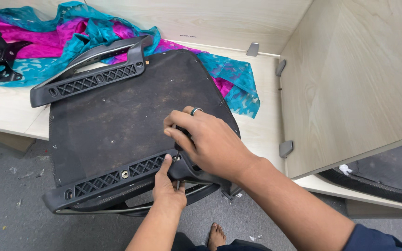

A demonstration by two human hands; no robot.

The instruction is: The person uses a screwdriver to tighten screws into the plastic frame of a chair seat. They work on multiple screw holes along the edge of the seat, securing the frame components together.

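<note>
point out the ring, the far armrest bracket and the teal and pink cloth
ring (pixel 196 110), head view, on the band around a finger of the right hand
far armrest bracket (pixel 91 80), head view, on its lattice section
teal and pink cloth (pixel 47 37), head view, on a pink fold

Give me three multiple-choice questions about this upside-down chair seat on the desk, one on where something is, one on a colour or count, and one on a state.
1. Where does the patterned cloth lie?
A. On the floor
B. On the desk behind the chair seat
C. Over the person's arm

2. How many armrest brackets are on the seat?
A. Two
B. One
C. Four

3. What is the left hand doing?
A. Hanging free
B. Holding the cloth
C. Touching a bolt on the near armrest bracket

Answers: 1 B, it spreads on the desk beyond the seat. 2 A, the near one and the far armrest bracket. 3 C, its fingers meet the bolt beside the right hand.
</note>
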